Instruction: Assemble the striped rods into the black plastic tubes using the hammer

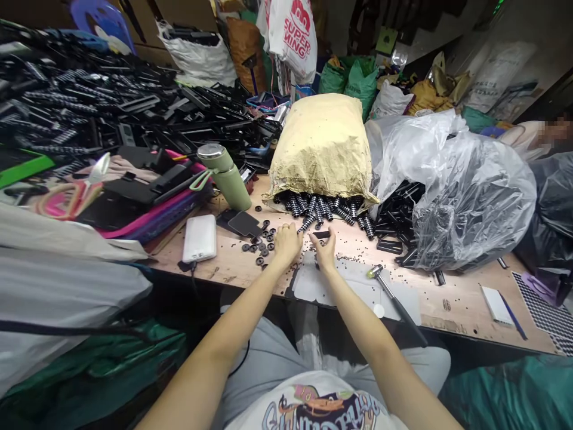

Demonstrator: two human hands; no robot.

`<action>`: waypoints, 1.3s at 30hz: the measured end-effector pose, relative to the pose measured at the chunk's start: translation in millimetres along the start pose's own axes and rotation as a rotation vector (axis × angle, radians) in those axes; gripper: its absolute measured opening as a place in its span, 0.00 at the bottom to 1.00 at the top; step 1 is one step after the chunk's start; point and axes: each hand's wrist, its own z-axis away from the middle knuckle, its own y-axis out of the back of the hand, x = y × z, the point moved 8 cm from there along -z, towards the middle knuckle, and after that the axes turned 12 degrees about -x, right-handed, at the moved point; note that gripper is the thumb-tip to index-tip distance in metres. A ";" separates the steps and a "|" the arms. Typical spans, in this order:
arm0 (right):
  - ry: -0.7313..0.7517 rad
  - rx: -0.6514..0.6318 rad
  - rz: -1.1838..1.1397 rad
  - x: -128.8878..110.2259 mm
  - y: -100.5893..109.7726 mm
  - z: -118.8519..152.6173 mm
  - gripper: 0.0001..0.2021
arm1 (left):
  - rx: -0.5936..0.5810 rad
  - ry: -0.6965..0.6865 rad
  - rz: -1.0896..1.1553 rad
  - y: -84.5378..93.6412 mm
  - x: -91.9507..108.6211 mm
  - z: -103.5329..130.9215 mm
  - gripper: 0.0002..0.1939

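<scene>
My right hand [326,253] is at the middle of the bench, thumb and fingers curled round a short, narrow black plastic piece [321,235]. Just to its left, my left hand [287,243] is low over the bench with its fingers bent; whatever may be in them is hidden. Black-and-silver ribbed rollers [319,209] spill from the mouth of a yellow sack [322,140] beyond both hands. Small black round discs [264,252] are scattered beside my left hand. Below my right hand is a grey sheet [349,282] with tiny dark bits near its far edge.
A hammer [394,298] lies at the right of the grey sheet. Black parts [394,221] come out of a clear plastic bag [474,191]. Leftward are a green flask [226,179], a white power bank [199,237], a pink-rimmed basket [147,233] and a heap of black parts [111,107].
</scene>
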 end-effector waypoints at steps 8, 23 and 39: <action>0.054 -0.100 0.020 9.0 36.1 21.3 0.49 | 0.081 -0.041 0.159 6.2 -7.4 -11.2 0.06; 0.057 0.090 0.915 46.3 104.8 121.4 0.40 | -0.222 -0.517 0.320 -37.2 117.4 119.6 0.12; 0.201 -0.063 0.528 13.7 133.5 144.4 0.52 | -0.484 -0.031 1.432 -63.2 123.6 107.4 0.30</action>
